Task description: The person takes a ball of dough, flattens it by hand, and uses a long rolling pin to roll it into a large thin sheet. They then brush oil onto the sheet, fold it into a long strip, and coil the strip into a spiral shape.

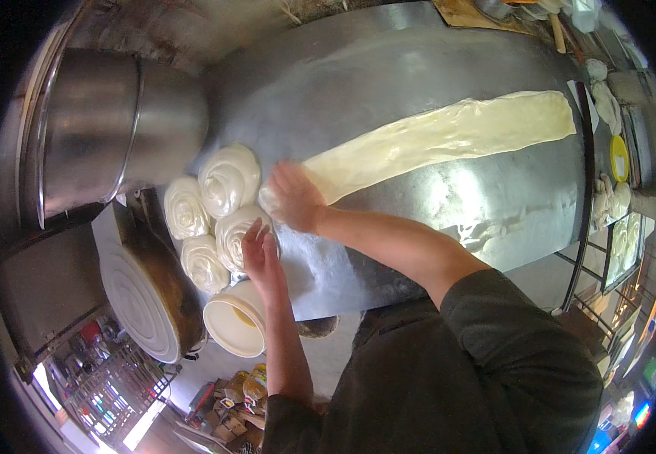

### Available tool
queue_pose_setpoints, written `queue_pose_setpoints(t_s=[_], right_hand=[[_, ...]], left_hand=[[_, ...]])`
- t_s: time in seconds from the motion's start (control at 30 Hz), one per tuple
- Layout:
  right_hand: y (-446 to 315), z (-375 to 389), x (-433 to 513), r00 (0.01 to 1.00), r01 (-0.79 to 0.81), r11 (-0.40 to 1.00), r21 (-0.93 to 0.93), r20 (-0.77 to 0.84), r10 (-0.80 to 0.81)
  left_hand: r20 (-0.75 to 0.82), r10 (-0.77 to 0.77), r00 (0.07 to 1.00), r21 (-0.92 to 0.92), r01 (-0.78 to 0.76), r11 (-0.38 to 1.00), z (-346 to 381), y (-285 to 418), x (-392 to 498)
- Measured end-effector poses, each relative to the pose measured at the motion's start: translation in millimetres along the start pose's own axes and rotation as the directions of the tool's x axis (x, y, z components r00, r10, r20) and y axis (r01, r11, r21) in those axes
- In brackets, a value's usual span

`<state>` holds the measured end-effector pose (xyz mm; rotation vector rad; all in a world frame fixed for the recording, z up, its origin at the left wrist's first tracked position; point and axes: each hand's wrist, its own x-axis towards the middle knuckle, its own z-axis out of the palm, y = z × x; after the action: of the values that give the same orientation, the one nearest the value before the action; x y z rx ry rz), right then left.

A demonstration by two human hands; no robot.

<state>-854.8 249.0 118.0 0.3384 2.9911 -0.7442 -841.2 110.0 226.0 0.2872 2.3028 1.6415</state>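
Observation:
A long strip of glossy, flattened dough (435, 136) runs across the metal worktop (328, 74). Over the strip's left end is my right hand (296, 198), blurred, its palm down on the dough; whether the fingers grip is unclear. A pale lump of dough shows just beyond its fingertips. To the left sit several spiral dough coils, among them one at the back (229, 179), one at far left (186, 207) and one at the front (205, 264). My left hand (259, 252), fingers loosely apart and seemingly empty, is over the nearest coil (231, 241), partly covering it.
A white tub (234, 326) with something yellow inside stands by my left forearm. Left of the coils are a large stainless-steel vessel (95, 130) and a round, ring-marked object (140, 306). A dark bar (588, 170) edges the worktop's right end, near a yellow-rimmed round item (619, 158).

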Motion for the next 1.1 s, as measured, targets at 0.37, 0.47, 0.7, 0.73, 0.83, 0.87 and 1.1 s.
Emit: queue_pose_setpoints(t_s=[0.37,0.47,0.7,0.73,0.83,0.87,1.1], right_hand=[[23.5,-29.5,-46.8,0.969,0.209,0.957,0.2,0.089,-0.231],[64.4,-38.6,-87.0,0.987,0.149,0.989,0.022,-0.063,-0.148],[101.1,-78.7,-147.8,0.989,-0.003,0.999,0.053,-0.15,0.011],[97.5,-76.2,-148.1,0.988,0.007,0.998,0.064,-0.152,0.003],[79.0,-59.1,-127.7,0.991,0.09,0.993,0.079,-0.105,-0.082],[71.8,-55.2,-119.5,0.981,0.122,0.988,0.096,-0.161,-0.106],[67.9,-35.8,-58.3,0.965,0.233,0.962,0.139,-0.156,-0.211]], left_hand=[[0.282,0.19,0.94,0.375,-0.29,0.88,22.0,-69.0,97.7],[0.509,0.285,0.812,0.54,-0.56,0.629,16.7,-104.0,98.4],[0.566,0.183,0.804,0.675,-0.579,0.458,19.2,-74.9,52.1],[0.554,0.214,0.805,0.712,-0.591,0.379,17.9,-78.7,50.0],[0.564,0.148,0.812,0.754,-0.58,0.309,16.0,-82.8,54.6],[0.541,0.088,0.837,0.716,-0.513,0.474,14.7,-79.8,56.0],[0.596,-0.151,0.789,0.511,-0.228,0.829,-0.4,43.2,50.1]])
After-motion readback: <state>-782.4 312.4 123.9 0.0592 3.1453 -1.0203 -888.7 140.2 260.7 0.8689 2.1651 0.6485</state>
